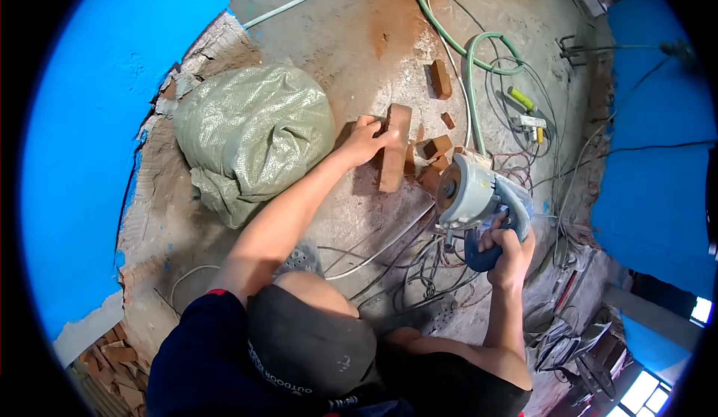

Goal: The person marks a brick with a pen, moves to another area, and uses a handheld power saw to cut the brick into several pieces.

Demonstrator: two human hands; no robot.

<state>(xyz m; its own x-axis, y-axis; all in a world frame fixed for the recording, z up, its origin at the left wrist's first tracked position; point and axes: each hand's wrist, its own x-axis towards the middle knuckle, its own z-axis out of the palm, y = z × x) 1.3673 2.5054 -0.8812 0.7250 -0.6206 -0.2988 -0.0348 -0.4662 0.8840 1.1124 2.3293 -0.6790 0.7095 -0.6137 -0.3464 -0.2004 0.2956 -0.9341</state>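
Observation:
A long reddish-brown brick (394,159) stands in front of me, with the fingers and thumb of my left hand (366,142) closed around its upper part. To the right, my right hand (508,249) is wrapped around the dark blue handle of a handheld circular saw (471,191). The saw's round blade, partly covered by a grey guard, faces left and is apart from the held brick. Between brick and saw lie several broken brick pieces (437,146); the saw hides some of them.
A stuffed greenish woven sack (254,129) sits left of my forearm. A green hose (470,80) and tangled cables (430,267) cross the floor. Beyond the pieces lies another brick (440,80). A yellow-green tool (521,98) rests near a white power strip (529,121). Blue walls stand both sides.

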